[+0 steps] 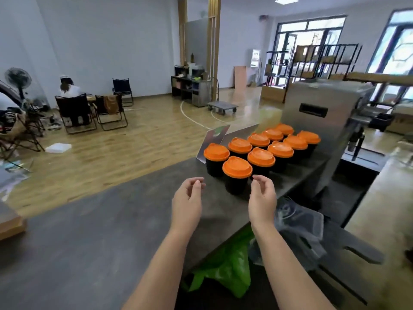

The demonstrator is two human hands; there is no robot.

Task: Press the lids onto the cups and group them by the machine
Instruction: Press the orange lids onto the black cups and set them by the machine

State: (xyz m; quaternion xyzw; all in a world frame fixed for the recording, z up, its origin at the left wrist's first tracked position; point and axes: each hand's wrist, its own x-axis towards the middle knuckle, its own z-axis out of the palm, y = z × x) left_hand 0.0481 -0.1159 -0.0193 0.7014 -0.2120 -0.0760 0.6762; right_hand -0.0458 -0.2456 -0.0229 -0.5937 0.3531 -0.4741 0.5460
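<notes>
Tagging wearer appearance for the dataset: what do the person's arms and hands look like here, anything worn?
Both forearms are bare right up to the bottom edge of the picture, with no sleeves in view. The left hand and right hand wear no gloves. No watch, ring, bracelet or marking shows on either wrist or hand.

The cups (236, 183) are black, their lids (237, 167) bright orange; the table (93, 231) is dark grey; the machine (321, 113) is silver-grey; a bag (225, 267) is vivid green; the floor (125, 142) is light wood-grained.
</notes>
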